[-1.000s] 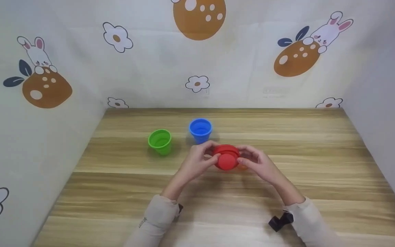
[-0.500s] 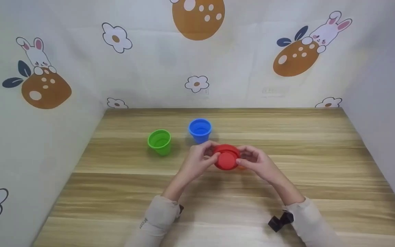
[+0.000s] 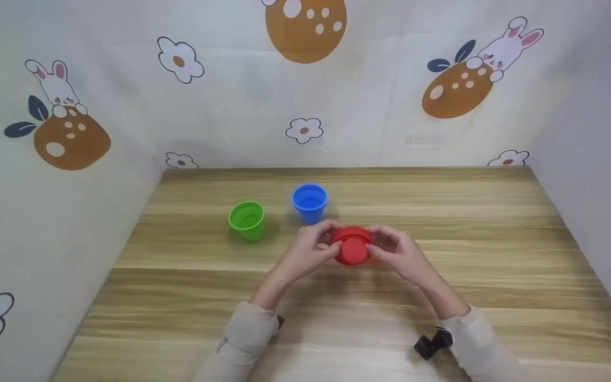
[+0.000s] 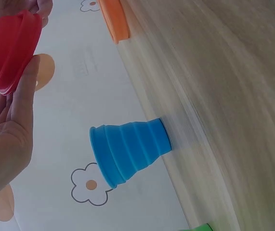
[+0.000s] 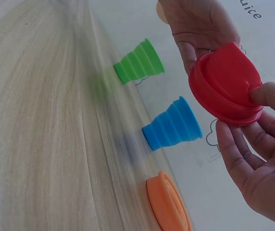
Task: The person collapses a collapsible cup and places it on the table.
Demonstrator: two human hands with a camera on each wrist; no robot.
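Note:
Both hands hold a red collapsible cup (image 3: 354, 251) above the table, its round base turned towards the head camera. Partly folded, the cup shows stacked rings in the right wrist view. My left hand (image 3: 307, 250) grips its left side, thumb by the base and fingers behind the rim. On the opposite side, my right hand (image 3: 402, 253) grips it likewise, its thumb (image 5: 267, 95) pressing beside the base. An orange collapsible cup (image 5: 167, 202), folded flat, lies on the table, mostly hidden behind the right hand in the head view.
Beyond the left hand, a blue collapsible cup (image 3: 310, 204) stands upright and extended. A green one (image 3: 247, 220), also extended, stands to its left. The wood-grain table (image 3: 178, 302) meets patterned cloth walls (image 3: 231, 106) at the back and sides.
The red cup's base stands out more than half a second ago, when it looked sunk into the rings. Both hands stay almost in place, and the other cups have not moved.

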